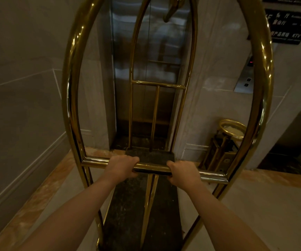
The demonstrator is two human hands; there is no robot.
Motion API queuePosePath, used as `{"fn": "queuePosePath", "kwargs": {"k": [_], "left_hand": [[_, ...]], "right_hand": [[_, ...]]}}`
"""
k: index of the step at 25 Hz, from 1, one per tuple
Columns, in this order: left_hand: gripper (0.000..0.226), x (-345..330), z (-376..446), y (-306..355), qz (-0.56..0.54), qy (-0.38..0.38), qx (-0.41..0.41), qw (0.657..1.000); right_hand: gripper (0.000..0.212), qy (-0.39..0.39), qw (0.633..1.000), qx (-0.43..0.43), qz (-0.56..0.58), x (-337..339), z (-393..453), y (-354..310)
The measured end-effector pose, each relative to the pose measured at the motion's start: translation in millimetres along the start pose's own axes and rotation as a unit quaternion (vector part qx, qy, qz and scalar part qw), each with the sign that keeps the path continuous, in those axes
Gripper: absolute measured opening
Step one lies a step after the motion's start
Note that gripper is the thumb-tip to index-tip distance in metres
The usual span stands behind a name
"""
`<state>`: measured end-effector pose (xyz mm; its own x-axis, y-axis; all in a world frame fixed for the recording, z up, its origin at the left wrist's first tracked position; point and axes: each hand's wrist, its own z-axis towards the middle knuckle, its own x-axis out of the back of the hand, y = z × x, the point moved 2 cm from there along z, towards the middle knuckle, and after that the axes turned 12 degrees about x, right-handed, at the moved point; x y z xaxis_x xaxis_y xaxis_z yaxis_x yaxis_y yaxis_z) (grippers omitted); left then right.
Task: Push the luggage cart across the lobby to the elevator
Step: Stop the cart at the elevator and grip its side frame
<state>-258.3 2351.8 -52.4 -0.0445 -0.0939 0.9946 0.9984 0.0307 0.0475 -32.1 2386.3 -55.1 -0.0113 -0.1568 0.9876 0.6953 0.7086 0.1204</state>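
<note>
A brass luggage cart with arched tube frames and a dark carpeted deck fills the middle of the view. No luggage shows on the deck. My left hand and my right hand both grip the cart's horizontal handle bar, close together near its middle. Straight ahead, just beyond the cart's far end, stand the metal elevator doors, closed, with a thin seam down the middle.
The elevator call panel is on the wall to the right of the doors. A brass ashtray bin stands on the floor below it. A beige wall runs close along the left side. Black directory signs hang at upper right.
</note>
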Motion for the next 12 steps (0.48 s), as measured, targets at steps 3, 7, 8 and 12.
{"fn": "queuePosePath", "kwargs": {"k": [3, 7, 8, 12], "left_hand": [[0.032, 2, -2, 0, -0.023, -0.001, -0.020, 1.000], [0.037, 5, -7, 2, -0.038, 0.000, -0.033, 0.999], [0.037, 6, -7, 3, -0.036, -0.003, -0.029, 0.999], [0.040, 6, -9, 5, -0.017, -0.007, -0.013, 1.000]], "right_hand": [[0.024, -0.021, 1.000, -0.010, 0.005, 2, 1, -1], [0.023, -0.037, 0.998, -0.043, 0.013, 11, 0, -6], [0.025, -0.032, 0.998, -0.057, 0.008, 10, -1, -9], [0.031, -0.014, 0.994, -0.110, -0.005, 2, -2, -20]]}}
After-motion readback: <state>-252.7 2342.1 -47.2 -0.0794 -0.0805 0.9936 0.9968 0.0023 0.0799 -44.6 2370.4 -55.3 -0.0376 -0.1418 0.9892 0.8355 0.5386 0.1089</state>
